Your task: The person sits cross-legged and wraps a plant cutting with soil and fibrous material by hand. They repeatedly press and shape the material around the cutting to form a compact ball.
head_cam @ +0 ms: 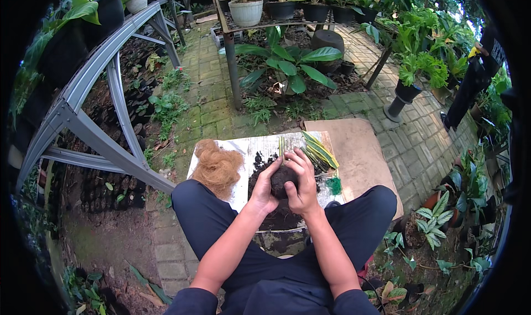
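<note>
A dark ball of soil (283,181) is cupped between both palms. My left hand (264,189) curves round its left side, and my right hand (302,181) covers its right side and top. A narrow yellow-edged leaf (281,145) stands up just beyond the fingertips; its base is hidden. Loose black soil (274,220) lies on the white sheet (222,145) under the hands. To the left rests a tangled heap of brown coconut fibre (218,167). Variegated snake plant leaves (320,149) lie at the upper right, with a small green bundle of string or mesh (333,186) nearer me.
Flattened cardboard (361,157) lies right of the sheet. A grey metal plant rack (112,149) stands at left, and a table with potted plants (245,12) beyond. Potted plants line the right side, where a person in dark trousers (464,95) stands.
</note>
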The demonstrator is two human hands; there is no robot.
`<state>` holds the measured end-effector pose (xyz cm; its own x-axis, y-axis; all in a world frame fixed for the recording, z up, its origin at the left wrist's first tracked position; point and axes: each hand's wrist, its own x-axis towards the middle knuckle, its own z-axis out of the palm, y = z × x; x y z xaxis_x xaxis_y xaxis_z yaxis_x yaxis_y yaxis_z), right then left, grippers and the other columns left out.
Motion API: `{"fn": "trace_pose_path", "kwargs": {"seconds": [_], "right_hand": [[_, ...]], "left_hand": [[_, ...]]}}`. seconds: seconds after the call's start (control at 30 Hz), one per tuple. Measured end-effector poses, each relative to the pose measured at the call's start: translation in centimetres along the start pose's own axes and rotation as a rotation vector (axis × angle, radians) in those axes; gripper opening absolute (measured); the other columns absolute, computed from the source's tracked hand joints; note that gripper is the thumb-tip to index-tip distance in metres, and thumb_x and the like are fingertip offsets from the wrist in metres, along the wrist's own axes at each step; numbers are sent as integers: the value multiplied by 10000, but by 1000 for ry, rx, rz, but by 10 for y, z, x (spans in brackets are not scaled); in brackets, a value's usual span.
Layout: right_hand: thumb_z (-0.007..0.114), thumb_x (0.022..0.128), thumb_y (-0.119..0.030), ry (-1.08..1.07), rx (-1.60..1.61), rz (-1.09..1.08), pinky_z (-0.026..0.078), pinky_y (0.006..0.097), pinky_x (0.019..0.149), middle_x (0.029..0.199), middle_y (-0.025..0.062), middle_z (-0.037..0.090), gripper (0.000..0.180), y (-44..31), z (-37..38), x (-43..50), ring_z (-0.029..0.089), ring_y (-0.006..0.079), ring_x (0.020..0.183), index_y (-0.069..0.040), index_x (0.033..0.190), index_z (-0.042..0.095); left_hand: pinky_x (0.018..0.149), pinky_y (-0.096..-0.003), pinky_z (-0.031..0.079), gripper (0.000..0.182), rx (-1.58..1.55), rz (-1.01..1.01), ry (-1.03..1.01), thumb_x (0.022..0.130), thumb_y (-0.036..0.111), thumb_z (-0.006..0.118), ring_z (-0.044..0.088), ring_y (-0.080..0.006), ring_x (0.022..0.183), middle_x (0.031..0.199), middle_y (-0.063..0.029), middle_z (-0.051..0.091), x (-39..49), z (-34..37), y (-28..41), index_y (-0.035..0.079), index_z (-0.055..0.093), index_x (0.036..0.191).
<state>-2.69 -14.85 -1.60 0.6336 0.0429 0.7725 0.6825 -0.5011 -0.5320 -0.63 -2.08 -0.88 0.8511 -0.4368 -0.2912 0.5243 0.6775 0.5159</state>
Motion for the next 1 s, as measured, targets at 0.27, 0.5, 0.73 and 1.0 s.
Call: {"fn": "trace_pose_path", "kwargs": {"seconds": [0.27,0.5,0.73,1.0], "right_hand": [[596,942,-254,-26,67,32,381,484,1124,1410,209,539,385,-6,7,1,490,414,1346,-29,1254,603],[702,854,-212,-174,-78,-159,450,471,1040,1366,170,585,445,-22,-17,52,564,356,1284,-60,1265,623],[757,765,-143,-198,60,-157,564,405,878,1108,160,689,259,-4,-36,66,689,312,995,-17,985,704],[704,773,-102,-100,59,-68,527,436,987,1146,165,687,325,-11,-15,34,670,339,1100,-19,1086,677]], "left_hand": [[753,-278,571,190,176,161,-63,953,128,567,681,-132,870,1004,-58,695,8,-14,-4,35,674,1080],[1017,-415,526,475,106,59,-226,1047,416,358,622,-231,1185,1285,-110,639,17,12,26,85,590,1296],[877,-391,597,496,86,-162,-278,1043,521,460,682,-199,1064,1142,-100,690,21,19,38,82,641,1187],[842,-375,570,483,39,-9,-55,1008,579,496,678,-173,923,983,-57,681,18,10,15,124,658,1023]]}}
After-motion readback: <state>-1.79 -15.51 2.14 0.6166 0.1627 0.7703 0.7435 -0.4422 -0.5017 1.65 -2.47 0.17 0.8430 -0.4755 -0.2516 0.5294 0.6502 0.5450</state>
